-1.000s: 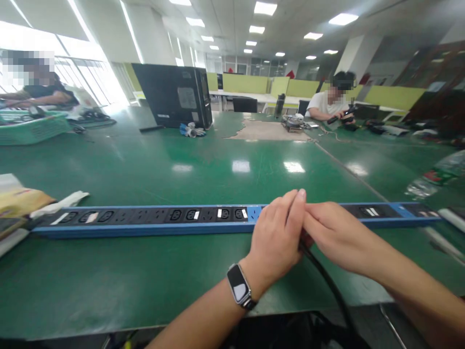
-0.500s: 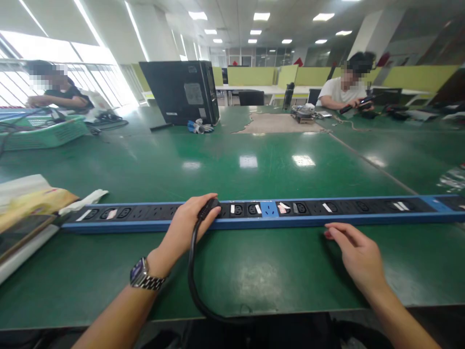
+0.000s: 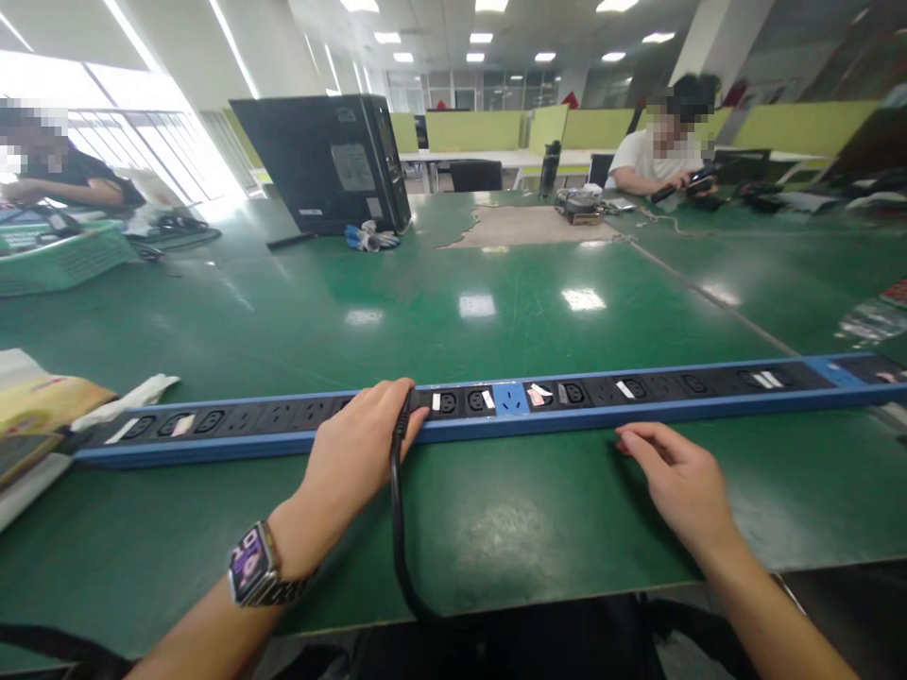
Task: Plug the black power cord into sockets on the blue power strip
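Note:
A long blue power strip (image 3: 539, 421) with black socket blocks lies across the table in front of me. My left hand (image 3: 354, 434) is closed around the black plug (image 3: 406, 416) of a thick power cord (image 3: 398, 519), over the sockets left of the blue socket (image 3: 508, 399). The hand hides most of the plug, so I cannot tell whether it is seated. From there the cord hangs down past the table's near edge. My right hand (image 3: 680, 472) is just in front of the strip, thumb and fingertips pinched together; anything between them is too small to make out.
A black computer case (image 3: 318, 165) stands at the back with gloves (image 3: 372, 238) beside it. A green basket (image 3: 67, 257) and yellow packaging (image 3: 57, 392) are at left. Two people sit across the table. Clear plastic (image 3: 871, 323) lies at far right.
The view has shifted slightly. My left hand has turned a little over the plug, and the cord now hangs straighter. My right hand stays pinched near the strip.

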### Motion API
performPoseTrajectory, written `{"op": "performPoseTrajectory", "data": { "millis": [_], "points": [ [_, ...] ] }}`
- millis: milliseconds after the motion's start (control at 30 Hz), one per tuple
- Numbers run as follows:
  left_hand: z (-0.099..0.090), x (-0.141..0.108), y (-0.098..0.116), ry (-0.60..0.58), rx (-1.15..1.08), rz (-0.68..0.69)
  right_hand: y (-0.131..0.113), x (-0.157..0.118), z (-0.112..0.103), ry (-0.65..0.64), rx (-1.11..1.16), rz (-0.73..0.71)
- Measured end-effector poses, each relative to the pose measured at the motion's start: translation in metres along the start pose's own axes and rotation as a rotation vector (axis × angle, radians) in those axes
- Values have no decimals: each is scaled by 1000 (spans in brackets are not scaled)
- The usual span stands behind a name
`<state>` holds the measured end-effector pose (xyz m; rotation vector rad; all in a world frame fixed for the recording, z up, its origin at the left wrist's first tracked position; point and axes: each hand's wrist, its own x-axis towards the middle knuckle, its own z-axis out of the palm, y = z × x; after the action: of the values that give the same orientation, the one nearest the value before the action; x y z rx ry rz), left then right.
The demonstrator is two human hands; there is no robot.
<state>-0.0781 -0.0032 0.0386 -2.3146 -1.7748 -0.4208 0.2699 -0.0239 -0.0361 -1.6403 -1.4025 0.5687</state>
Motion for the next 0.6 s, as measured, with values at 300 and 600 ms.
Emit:
{"op": "performPoseTrajectory", "data": {
  "millis": [300, 600],
  "points": [
    [-5, 9, 4, -67, 52, -15, -6, -1, 0, -58, 1, -42],
    [3, 5, 8, 283, -169, -86, -14, 1, 1, -63, -31, -90]
  ]
}}
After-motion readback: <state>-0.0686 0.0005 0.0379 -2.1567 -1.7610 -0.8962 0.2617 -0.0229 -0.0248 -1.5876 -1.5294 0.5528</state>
